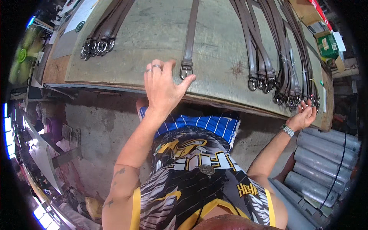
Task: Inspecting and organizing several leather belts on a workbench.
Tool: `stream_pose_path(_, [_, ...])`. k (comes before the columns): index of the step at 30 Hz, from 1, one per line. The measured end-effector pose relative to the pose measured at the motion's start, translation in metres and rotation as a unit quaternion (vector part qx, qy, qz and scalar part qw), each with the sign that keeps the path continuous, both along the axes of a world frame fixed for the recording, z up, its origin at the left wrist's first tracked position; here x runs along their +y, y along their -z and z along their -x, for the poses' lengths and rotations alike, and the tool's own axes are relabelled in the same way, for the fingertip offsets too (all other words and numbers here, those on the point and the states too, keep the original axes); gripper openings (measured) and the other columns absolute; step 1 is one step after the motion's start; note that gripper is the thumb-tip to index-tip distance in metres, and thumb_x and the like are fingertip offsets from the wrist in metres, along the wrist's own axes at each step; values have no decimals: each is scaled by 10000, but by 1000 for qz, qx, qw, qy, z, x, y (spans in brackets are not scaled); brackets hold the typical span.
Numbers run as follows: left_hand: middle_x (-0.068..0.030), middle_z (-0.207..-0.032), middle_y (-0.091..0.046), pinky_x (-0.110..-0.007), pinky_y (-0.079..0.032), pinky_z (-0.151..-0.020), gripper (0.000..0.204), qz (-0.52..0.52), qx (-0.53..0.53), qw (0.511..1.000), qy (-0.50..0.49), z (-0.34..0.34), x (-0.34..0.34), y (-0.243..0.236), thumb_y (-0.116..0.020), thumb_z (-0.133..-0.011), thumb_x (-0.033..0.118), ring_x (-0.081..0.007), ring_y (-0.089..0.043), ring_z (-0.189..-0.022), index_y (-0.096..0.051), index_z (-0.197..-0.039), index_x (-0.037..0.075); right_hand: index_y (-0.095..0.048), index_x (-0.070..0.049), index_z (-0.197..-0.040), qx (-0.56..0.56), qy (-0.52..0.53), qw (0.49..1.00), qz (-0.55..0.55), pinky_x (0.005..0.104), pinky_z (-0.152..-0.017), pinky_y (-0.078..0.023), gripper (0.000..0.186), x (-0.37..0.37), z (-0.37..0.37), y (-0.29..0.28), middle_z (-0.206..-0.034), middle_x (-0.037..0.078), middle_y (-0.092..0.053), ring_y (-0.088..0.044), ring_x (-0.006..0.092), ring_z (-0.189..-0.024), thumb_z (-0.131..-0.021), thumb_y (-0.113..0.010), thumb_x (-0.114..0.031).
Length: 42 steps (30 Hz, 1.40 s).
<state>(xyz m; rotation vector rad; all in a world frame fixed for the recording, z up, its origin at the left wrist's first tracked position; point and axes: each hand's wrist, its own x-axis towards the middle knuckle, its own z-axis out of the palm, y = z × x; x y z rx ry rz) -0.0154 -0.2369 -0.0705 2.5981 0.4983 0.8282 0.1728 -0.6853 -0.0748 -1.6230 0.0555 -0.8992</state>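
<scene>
A single brown belt (189, 34) lies lengthwise across the middle of the worktable, its silver buckle (186, 71) near the front edge. My left hand (163, 82) is open over that edge, fingers spread on the buckle's left and the thumb reaching to its lower right. Two rings show on its fingers. At the table's right front, my right hand (303, 118) has its fingers curled by the buckles of a tied bundle of belts (285, 74). Whatever sits between those fingertips is too small to make out.
More brown belts (105, 30) lie at the far left, and another group (260, 57) right of the middle. A green box (327, 46) stands beyond the table's right side. Grey rolls (326, 153) are stacked low at the right. The wooden table edge (222, 102) runs before me.
</scene>
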Motion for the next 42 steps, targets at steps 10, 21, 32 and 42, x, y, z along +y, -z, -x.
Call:
stream_pose_path(10, [-72, -978, -585, -443, -378, -818, 414, -2, -43, 998, 55, 8, -40, 17, -862, -699, 341, -296, -519, -973, -672, -968, 89, -635, 2, -1217, 21, -197, 978, 69, 250, -713, -559, 207, 116, 49, -49, -1139, 180, -720, -706, 158, -842, -1042, -560, -79])
stream_pose_path(21, [-135, -1006, -640, -423, -475, -880, 239, 74, 5, 968, 238, -13, 10, -12, -741, -844, 151, -336, -586, -990, -701, -1044, 27, -605, 41, -1261, 138, -394, 908, 30, 262, -776, -572, 258, 156, 81, -13, -1105, 156, -721, -701, 143, -853, -1025, -595, -63])
stream_pose_path(32, [-109, -1004, -662, -378, -494, -878, 139, 161, 130, 874, 440, -65, 32, -19, -704, -894, 127, -286, -617, -977, -710, -947, -2, -628, 53, -1231, 134, -404, 905, 17, 278, -790, -584, 242, 174, 92, -24, -1081, 161, -716, -704, 156, -862, -1011, -613, -44])
stream_pose_path(42, [-78, -1001, -678, -305, -504, -825, 143, 285, 90, 870, 392, -65, 37, -3, -650, -945, 102, -177, -633, -911, -676, -950, -39, -635, 38, -1216, 129, -443, 887, 28, 247, -767, -561, 220, 212, 81, -18, -1043, 124, -721, -699, 133, -854, -1018, -605, -54])
